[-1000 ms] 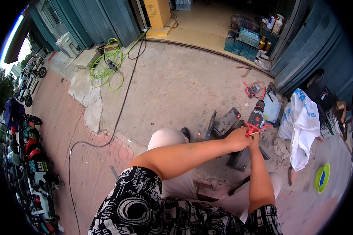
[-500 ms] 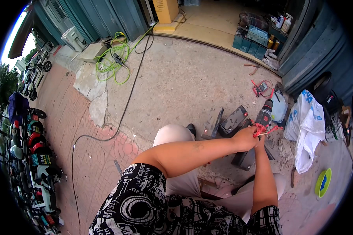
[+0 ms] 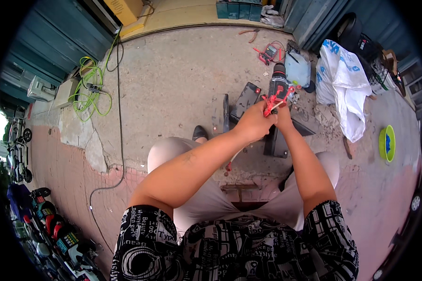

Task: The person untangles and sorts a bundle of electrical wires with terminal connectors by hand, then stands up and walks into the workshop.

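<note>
One hand (image 3: 283, 119) half hidden, drill (image 3: 278, 84) partly covered

Dark blocks (image 3: 246, 99), multimeter (image 3: 269, 52) on concrete (image 3: 173, 75)

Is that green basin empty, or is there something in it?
Not empty: something blue shows inside the green basin. It's too small to tell what.
</note>
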Action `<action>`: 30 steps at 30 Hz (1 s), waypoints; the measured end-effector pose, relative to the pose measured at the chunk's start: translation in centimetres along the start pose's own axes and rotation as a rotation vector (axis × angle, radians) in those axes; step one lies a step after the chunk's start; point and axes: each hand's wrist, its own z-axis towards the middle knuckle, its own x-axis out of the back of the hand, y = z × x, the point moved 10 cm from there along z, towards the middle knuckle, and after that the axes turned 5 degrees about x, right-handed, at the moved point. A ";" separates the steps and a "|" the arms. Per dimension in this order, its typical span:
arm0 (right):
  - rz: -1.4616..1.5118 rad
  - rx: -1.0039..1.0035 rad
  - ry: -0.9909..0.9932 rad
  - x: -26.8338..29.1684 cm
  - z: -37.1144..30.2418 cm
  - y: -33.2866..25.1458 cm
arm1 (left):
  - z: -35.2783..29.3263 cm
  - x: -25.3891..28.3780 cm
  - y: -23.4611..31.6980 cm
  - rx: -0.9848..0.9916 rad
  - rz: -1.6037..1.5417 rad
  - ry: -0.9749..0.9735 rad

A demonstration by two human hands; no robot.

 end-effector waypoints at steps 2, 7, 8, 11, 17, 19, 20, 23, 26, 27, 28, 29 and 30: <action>0.231 -0.263 0.048 -0.2 -0.4 1.4 | 0.7 0.6 0.0 -0.006 -0.039 0.015; 0.080 -0.440 0.040 -0.2 -1.0 2.4 | 1.1 1.9 0.7 0.034 -0.047 0.028; 0.043 -0.544 -0.031 -0.4 -1.5 3.3 | 1.0 2.6 1.4 0.013 0.008 0.084; -0.056 -0.536 -0.048 0.0 -1.6 3.2 | 0.7 4.3 3.0 -0.029 0.058 0.157; -0.015 -0.464 -0.005 0.4 -0.8 2.0 | 0.7 6.5 3.3 -0.061 -0.069 0.216; 0.020 -0.492 -0.020 0.1 -1.2 2.2 | 0.8 6.2 2.9 -0.047 -0.044 0.207; -0.043 -0.470 -0.009 0.5 -1.2 1.9 | 0.8 6.0 2.8 -0.031 -0.032 0.211; -0.090 -0.470 -0.048 0.7 -1.4 1.8 | 1.0 6.1 2.2 -0.015 0.000 0.222; -0.162 -0.574 0.035 2.2 -2.4 1.7 | 1.2 6.2 1.9 -0.034 -0.029 0.212; -0.163 -0.576 0.043 2.6 -2.6 1.6 | 1.2 6.0 1.9 -0.025 -0.017 0.214; -0.205 -0.641 0.031 3.1 -3.2 2.0 | 1.2 5.9 2.0 -0.016 -0.005 0.216; -0.246 -0.706 0.018 3.6 -3.9 2.4 | 1.1 5.5 2.1 -0.018 -0.001 0.209; -0.244 -0.710 0.023 4.0 -3.9 1.9 | 0.9 5.2 2.0 -0.004 0.025 0.208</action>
